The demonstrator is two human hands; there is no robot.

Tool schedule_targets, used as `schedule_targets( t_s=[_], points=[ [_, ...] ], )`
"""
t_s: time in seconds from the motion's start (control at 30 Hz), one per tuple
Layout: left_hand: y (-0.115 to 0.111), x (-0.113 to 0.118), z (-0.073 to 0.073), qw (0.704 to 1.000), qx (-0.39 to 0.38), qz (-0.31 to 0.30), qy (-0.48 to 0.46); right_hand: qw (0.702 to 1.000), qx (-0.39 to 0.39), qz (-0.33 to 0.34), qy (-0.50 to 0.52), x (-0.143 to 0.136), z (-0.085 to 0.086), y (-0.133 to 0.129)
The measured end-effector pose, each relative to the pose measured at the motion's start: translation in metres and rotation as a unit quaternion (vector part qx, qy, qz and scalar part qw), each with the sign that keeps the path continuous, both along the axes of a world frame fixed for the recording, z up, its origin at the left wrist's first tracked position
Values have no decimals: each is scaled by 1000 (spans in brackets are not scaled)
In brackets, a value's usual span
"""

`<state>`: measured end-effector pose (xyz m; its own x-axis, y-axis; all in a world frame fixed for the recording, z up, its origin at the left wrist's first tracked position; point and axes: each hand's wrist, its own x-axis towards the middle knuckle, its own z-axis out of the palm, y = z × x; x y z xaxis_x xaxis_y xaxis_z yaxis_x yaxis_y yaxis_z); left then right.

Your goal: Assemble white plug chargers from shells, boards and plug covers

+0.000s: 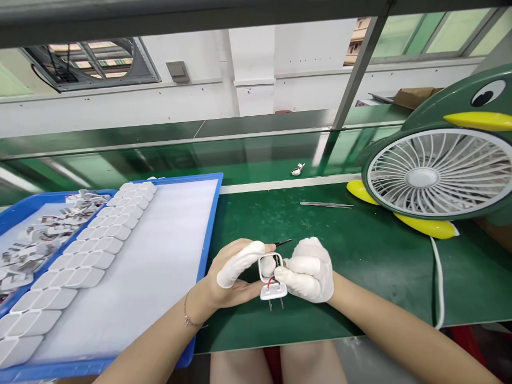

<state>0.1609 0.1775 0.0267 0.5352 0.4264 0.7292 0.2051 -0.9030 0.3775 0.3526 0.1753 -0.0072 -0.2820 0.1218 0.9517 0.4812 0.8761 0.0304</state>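
A small open white charger housing (261, 271) sits between my hands, with a dark circuit part inside. Red and dark wires join it to a white plug cap (274, 291) with two metal prongs hanging just below. My left hand (234, 274), with white covers on some fingers, is closed around the housing's left side. My right hand (310, 271), in a white glove, pinches the housing's right edge beside the wires. Just behind the left fingertips a thin dark pointed tool (283, 242) shows; whether it is held or lying there I cannot tell.
At left, a blue tray (214, 213) bears rows of white housings (94, 260). Another blue tray (36, 198) holds loose wired plug parts (52, 229). Metal tweezers (326, 205) and a small white part (297, 170) lie ahead. A green fan (422, 178) stands right, its white cable (439, 282) crossing the table.
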Motion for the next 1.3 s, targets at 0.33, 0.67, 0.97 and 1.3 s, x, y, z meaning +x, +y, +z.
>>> schedule_targets(
  t_s=[0.33, 0.67, 0.97, 1.3],
  points=[
    [0, 4, -7, 997, -59, 47, -7, 997, -76, -14, -3, -5, 2, 5],
    [33, -16, 12, 751, -474, 135, -439, 955, -246, -105, 126, 6, -13, 28],
    [35, -29, 17, 603, -555, 145, -555, 958, -250, -95, 102, 4, -11, 27],
    [41, -30, -2, 648, -583, 121, -475, 951, -276, -113, 81, 2, -20, 25]
  ],
)
